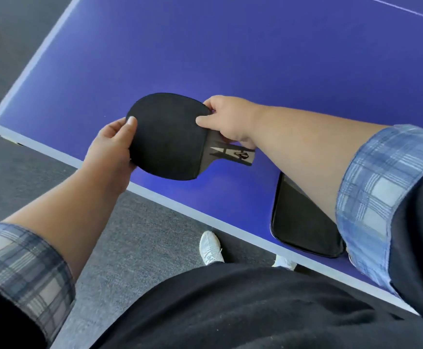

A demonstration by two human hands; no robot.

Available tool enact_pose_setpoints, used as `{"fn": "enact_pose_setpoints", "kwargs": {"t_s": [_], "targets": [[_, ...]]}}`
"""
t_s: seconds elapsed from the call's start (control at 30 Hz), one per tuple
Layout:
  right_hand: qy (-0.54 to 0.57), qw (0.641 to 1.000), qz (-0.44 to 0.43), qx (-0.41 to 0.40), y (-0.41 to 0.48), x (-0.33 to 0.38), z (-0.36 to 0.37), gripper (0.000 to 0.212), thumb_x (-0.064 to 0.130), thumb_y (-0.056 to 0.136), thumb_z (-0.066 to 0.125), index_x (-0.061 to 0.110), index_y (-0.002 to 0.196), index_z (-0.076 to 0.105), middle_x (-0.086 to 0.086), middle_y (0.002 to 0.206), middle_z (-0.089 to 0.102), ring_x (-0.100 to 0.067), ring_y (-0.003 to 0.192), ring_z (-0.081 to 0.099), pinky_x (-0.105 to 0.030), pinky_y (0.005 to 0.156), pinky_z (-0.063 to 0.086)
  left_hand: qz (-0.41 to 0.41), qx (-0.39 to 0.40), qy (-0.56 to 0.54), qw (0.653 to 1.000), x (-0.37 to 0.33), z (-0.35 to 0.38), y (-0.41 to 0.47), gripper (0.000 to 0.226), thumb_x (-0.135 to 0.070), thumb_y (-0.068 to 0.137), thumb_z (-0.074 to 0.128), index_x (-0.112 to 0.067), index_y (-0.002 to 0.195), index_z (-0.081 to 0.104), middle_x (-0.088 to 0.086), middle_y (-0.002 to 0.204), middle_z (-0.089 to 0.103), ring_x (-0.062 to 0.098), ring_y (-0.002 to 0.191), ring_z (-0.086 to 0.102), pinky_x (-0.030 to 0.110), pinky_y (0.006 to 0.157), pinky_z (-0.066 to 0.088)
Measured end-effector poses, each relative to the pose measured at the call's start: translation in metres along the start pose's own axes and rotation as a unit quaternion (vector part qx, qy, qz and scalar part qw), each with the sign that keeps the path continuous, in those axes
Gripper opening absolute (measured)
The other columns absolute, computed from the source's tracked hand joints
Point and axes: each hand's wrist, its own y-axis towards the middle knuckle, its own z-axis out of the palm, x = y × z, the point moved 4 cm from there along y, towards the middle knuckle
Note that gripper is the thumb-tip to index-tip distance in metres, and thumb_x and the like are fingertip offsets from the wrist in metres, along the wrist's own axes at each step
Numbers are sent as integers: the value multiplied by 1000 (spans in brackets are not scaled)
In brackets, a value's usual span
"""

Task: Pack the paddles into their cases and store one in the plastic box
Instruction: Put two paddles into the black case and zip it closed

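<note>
Your left hand (109,147) cups the far left edge of the paddle (167,137), thumb laid on the black rubber face and fingers curled beneath, so its grip is closed on the blade. You hold the paddle flat and raised above the near corner of the blue desk (230,59), face up, its handle pointing right and toward you. Your right hand (228,119) pinches the paddle where blade meets handle, thumb on top and the other fingers under the neck, its grip also clamped on it. To the right, a black case (303,222) lies flat on the desk by the near edge, partly hidden under your right forearm; whether it is zipped you cannot tell. Below the desk edge, white shoes (210,248) stand on grey carpet (142,235).
</note>
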Motion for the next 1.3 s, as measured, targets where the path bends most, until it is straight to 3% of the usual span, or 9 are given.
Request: {"fn": "enact_pose_setpoints", "kwargs": {"t_s": [0.13,0.33,0.57,0.83,0.9,1.0,1.13,1.23,1.3], "targets": [[215,973,62,-51,-25,-35,-10,10,23,98,59,21,108,60,-14,120,69,-24,86,66,-47,87,58,-75,96,-60,991,30,42,-12,30,-33,99,57,-18,124,58,2,120,71,20,107,69,37,84,58],[471,865,107,-135,-84,-95,-19,27,8,102,54,8,129,53,-16,129,65,-35,116,65,-53,92,56,-131,179,-19,975,51,124,-43,24,-23,101,54,-12,122,59,8,116,72,22,97,72,32,78,59],[537,804,121,-225,-154,-163,-45,33,3,100,53,5,133,52,-15,130,66,-34,120,63,-50,101,51,-92,241,117,959,54,209,-65,28,-24,100,56,-20,127,61,3,116,71,22,92,74,36,79,60],[583,706,129,-381,-237,-253,-88,19,16,104,51,20,111,67,-4,111,74,-19,94,72,-36,76,59,-74,330,208,918,92,303,-122,19,-25,96,60,-27,112,69,-3,105,76,17,90,74,33,73,61],[573,703,132,-401,-259,-278,-97,21,12,102,52,22,100,71,0,100,76,-15,83,75,-32,68,60,-34,345,263,900,102,329,-136,13,-27,94,62,-30,102,72,-7,101,76,14,90,74,34,74,61],[519,721,146,-434,-287,-310,-116,29,11,98,54,27,89,77,2,102,78,-16,89,76,-37,78,62,26,349,345,871,115,368,-153,10,-30,92,61,-35,90,69,-10,97,75,10,82,74,33,76,62],[465,744,174,-447,-298,-340,-139,31,7,94,51,24,104,76,0,106,77,-22,98,74,-37,82,61,66,333,403,850,134,405,-164,17,-24,89,57,-39,85,64,-9,92,74,21,80,74,39,81,60],[432,765,193,-438,-292,-350,-149,38,2,89,49,29,97,75,0,100,78,-25,99,73,-37,79,62,99,305,470,822,141,420,-161,14,-25,90,54,-34,95,64,-5,95,73,26,85,71,41,84,58],[398,784,210,-428,-287,-355,-151,38,0,85,49,28,95,74,-9,101,76,-34,103,71,-49,83,61,113,280,500,812,144,424,-159,22,-25,90,53,-29,108,65,-3,97,73,28,87,69,40,83,57]]}}
